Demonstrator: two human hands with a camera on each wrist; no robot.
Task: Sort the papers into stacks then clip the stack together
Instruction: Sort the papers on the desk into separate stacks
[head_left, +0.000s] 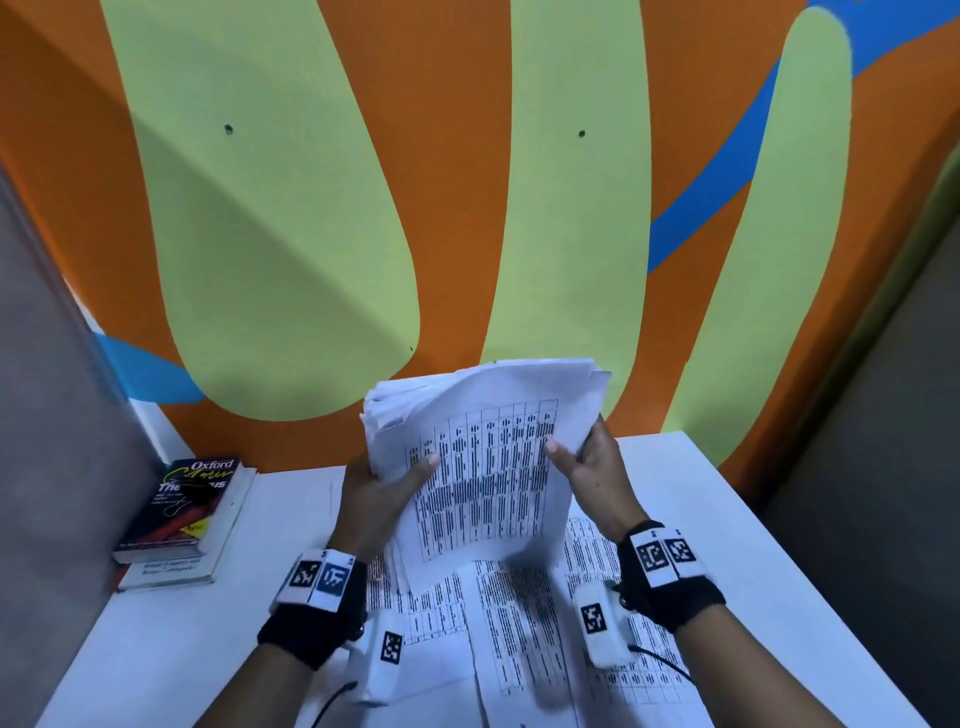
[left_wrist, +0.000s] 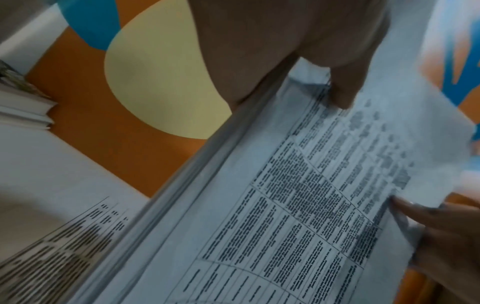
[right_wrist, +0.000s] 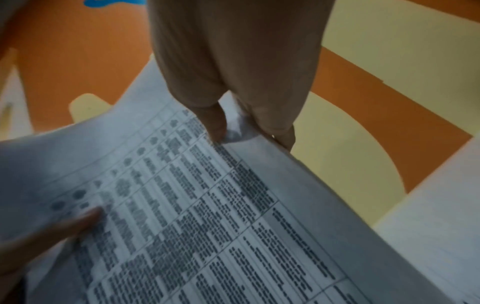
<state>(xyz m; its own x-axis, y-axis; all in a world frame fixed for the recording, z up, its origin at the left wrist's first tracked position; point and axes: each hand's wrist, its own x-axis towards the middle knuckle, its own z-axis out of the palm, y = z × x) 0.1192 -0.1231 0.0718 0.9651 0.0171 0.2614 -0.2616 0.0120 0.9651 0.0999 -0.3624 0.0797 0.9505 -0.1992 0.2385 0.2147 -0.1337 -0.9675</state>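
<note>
A thick stack of printed table sheets (head_left: 483, 457) stands nearly upright above the white table (head_left: 182, 634), held between both hands. My left hand (head_left: 387, 488) grips its left edge, thumb on the front page. My right hand (head_left: 584, 462) pinches the right edge, thumb in front and fingers behind. The left wrist view shows the stack (left_wrist: 272, 216) edge-on with my left thumb (left_wrist: 345, 88) on it. The right wrist view shows the front page (right_wrist: 194, 216) pinched by my right hand (right_wrist: 249, 131). More loose printed sheets (head_left: 519, 634) lie flat on the table below. No clip shows.
Two books (head_left: 187, 514) are stacked at the table's left side, near a grey partition. A painted orange, green and blue wall (head_left: 467, 208) rises right behind the table. Bare table surface (head_left: 753, 545) lies to the right of the papers.
</note>
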